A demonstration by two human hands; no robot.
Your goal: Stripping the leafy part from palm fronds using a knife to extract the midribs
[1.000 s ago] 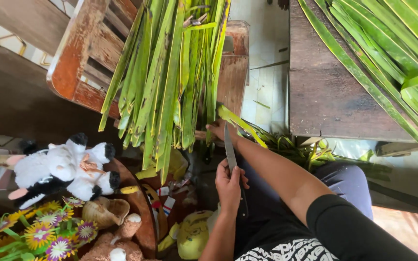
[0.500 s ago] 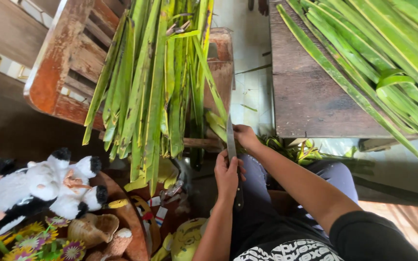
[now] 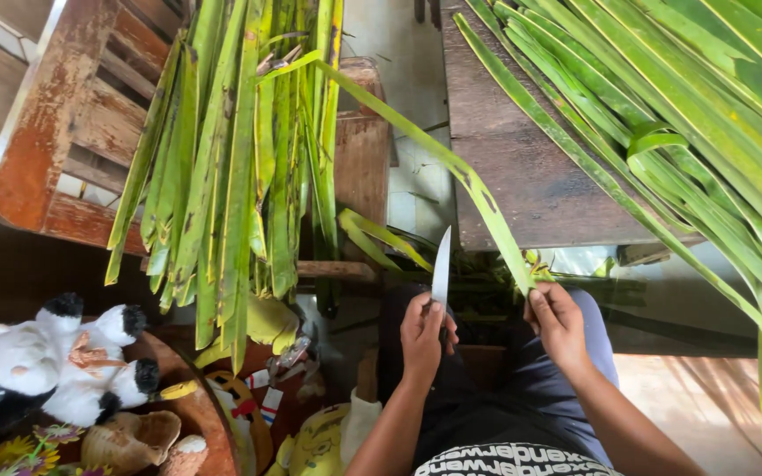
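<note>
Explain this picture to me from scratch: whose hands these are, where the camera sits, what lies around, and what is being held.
There is no machine here. A person wears a camera on the head, looking down at their own lap and two bare hands.

The left hand has its grip closed on a knife, blade pointing away from the body. The right hand grips the near end of one long green palm leaf strip, which runs up to a bundle of leaf strips draped over a worn wooden chair.

More long leaves lie across a dark wooden table on the right. Lower left sits a black-and-white plush toy beside some shells.
</note>
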